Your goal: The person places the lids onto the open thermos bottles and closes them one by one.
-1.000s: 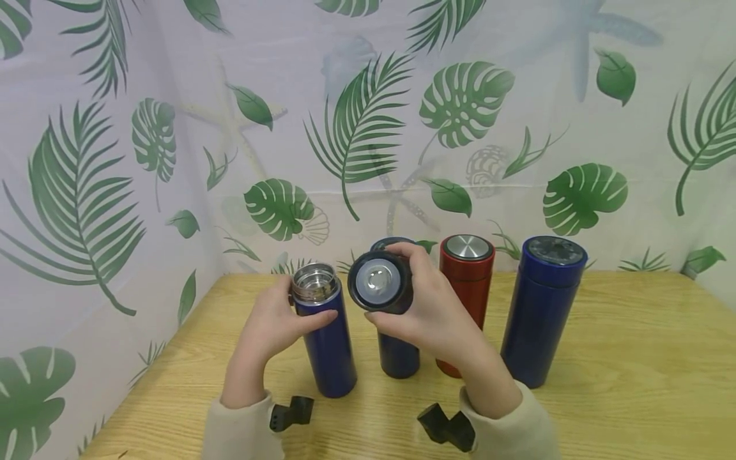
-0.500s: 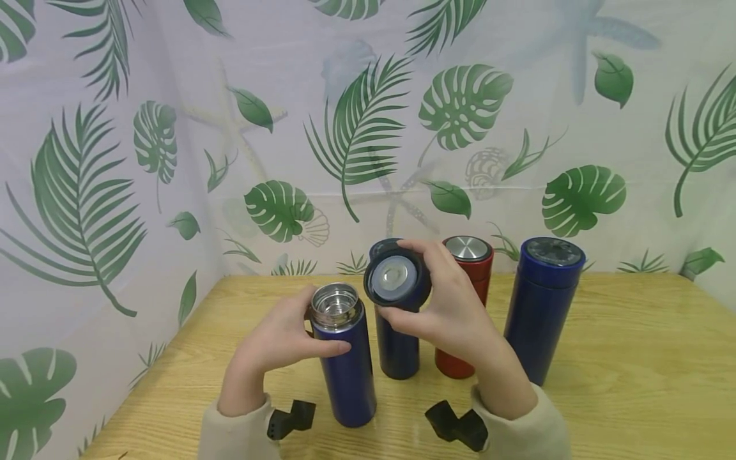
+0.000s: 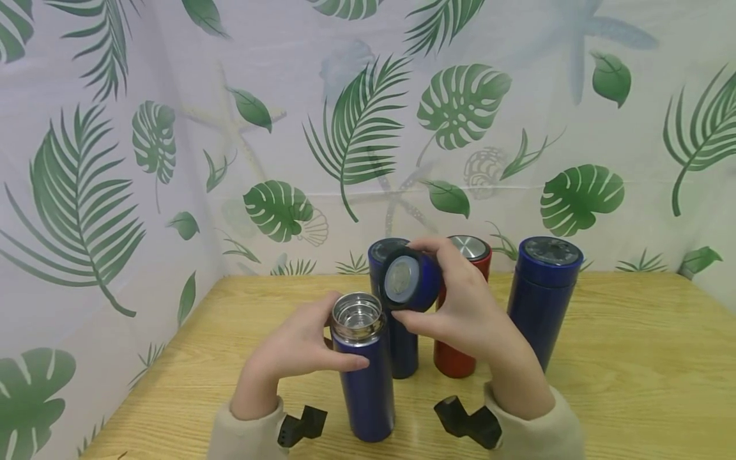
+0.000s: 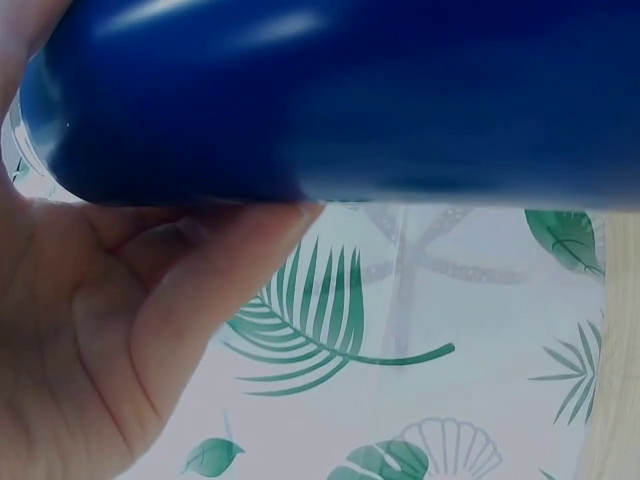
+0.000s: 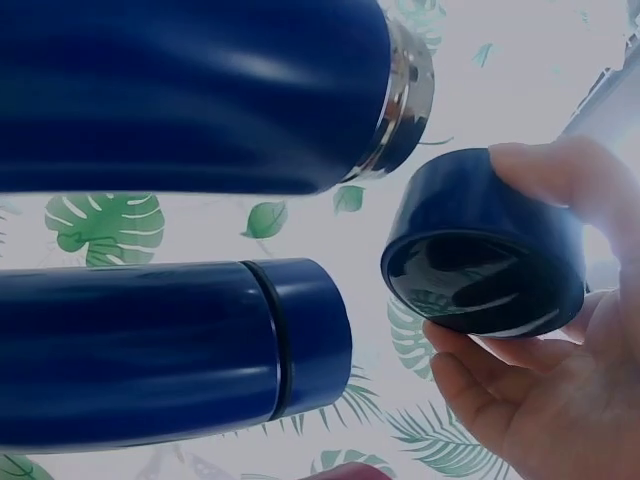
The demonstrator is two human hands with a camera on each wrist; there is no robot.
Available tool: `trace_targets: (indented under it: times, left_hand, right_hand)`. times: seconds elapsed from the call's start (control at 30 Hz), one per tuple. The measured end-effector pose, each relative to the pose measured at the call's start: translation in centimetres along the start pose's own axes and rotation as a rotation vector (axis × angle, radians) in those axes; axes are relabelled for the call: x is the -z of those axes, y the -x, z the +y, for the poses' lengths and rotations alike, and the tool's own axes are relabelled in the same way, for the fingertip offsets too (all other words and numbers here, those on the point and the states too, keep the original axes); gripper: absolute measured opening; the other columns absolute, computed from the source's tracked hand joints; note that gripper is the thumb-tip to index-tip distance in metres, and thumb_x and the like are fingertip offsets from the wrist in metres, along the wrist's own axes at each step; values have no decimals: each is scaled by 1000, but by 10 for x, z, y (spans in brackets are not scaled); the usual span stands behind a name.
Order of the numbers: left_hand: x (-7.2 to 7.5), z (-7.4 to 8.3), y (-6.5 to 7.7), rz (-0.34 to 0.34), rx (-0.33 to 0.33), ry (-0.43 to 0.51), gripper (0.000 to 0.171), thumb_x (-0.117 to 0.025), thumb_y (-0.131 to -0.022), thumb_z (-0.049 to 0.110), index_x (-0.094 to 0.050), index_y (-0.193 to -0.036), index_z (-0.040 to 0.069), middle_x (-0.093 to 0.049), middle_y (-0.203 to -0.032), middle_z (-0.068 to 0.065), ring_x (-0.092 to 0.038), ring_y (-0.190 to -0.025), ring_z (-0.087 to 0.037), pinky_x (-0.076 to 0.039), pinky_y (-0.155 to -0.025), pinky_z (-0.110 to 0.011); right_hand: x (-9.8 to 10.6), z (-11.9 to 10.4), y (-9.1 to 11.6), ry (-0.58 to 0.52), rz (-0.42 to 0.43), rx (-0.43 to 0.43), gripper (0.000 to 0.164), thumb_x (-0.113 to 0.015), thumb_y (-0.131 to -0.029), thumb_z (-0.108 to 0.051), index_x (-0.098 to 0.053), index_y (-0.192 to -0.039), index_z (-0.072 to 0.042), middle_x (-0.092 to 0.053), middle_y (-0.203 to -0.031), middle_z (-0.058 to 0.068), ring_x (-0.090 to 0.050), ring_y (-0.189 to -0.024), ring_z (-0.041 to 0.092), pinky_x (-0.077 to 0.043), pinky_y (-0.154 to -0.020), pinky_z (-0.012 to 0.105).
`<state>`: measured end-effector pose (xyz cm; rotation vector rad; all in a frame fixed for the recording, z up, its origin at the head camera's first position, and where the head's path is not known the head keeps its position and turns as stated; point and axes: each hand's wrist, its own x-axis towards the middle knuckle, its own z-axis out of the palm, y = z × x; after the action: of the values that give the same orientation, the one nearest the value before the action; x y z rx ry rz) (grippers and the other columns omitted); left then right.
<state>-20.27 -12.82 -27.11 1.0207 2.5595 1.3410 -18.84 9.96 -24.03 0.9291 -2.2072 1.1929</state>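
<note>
An uncapped blue thermos bottle with a bare steel mouth stands nearly upright, gripped near its top by my left hand. In the left wrist view my thumb and palm lie along the blue bottle body. My right hand holds the blue lid by its sides, just right of and above the bottle mouth. The lid is tilted so its pale inner plug faces left toward the mouth. From the right wrist, the lid's glossy dark top shows, apart from the steel neck.
Behind the lid stands a capped blue thermos. To its right are a red thermos with a silver top and a larger capped blue thermos, all on the wooden table. A leaf-printed curtain hangs behind.
My left hand has brought the open bottle right and nearer to me. The right hand has moved the lid rightward and turned its underside more toward the left.
</note>
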Motion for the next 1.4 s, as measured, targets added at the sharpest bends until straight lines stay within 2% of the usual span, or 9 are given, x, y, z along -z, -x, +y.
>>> trace_targets:
  times: [0.23,0.5,0.63,0.77,0.93,1.2,1.4]
  left_hand:
    - [-5,2,-4,-9,-18,18,54,-76,-68,19,-46,-111,6,-58,-98,-1,-56,-87,-14,-50,-66,-29]
    - [-9,2,-6,-27,-29,54,53,-75,-70,18,-45,-113,6,-58,-99,-2,-55,-90,-14,-51,-67,-31]
    - [-7,2,-5,-41,-13,108,54,-74,-71,14,-44,-115,5,-56,-104,-4,-53,-97,-18,-51,-68,-31]
    - [-5,2,-4,-20,-26,158,52,-70,-75,10,-42,-119,3,-54,-107,-8,-51,-102,-22,-50,-70,-31]
    - [-4,2,-4,1,-59,175,48,-67,-77,9,-43,-118,1,-55,-105,-11,-52,-99,-22,-50,-70,-32]
    - [-5,1,-5,-9,-76,181,44,-67,-78,8,-44,-115,2,-55,-102,-10,-53,-99,-21,-51,-69,-32]
    - [-5,1,-5,-31,-105,214,60,-66,-78,6,-37,-130,10,-50,-118,-7,-49,-107,-20,-51,-70,-33]
  right_hand:
    - [2,0,1,19,-3,78,73,-79,-56,3,-42,-118,-2,-46,-112,10,-49,-93,20,-48,-74,35]
    - [6,-2,3,65,-28,71,70,-78,-59,-3,-45,-120,-4,-43,-118,8,-45,-100,22,-45,-78,39]
    - [8,-2,4,70,-46,56,71,-78,-60,-3,-45,-123,-6,-42,-118,8,-46,-100,23,-46,-77,39]
    - [9,-1,4,61,-67,60,76,-77,-61,-3,-41,-128,-9,-43,-117,8,-47,-97,21,-46,-77,38]
    - [4,-2,3,54,-53,88,83,-79,-60,-6,-34,-130,-7,-48,-116,8,-47,-102,19,-42,-82,41]
    - [-10,-4,0,-4,-7,102,81,-79,-61,-6,-33,-127,-5,-47,-119,12,-44,-109,20,-41,-83,40]
    - [-22,-6,-2,-45,9,97,80,-79,-62,-9,-32,-126,-7,-48,-119,11,-44,-109,19,-41,-83,40]
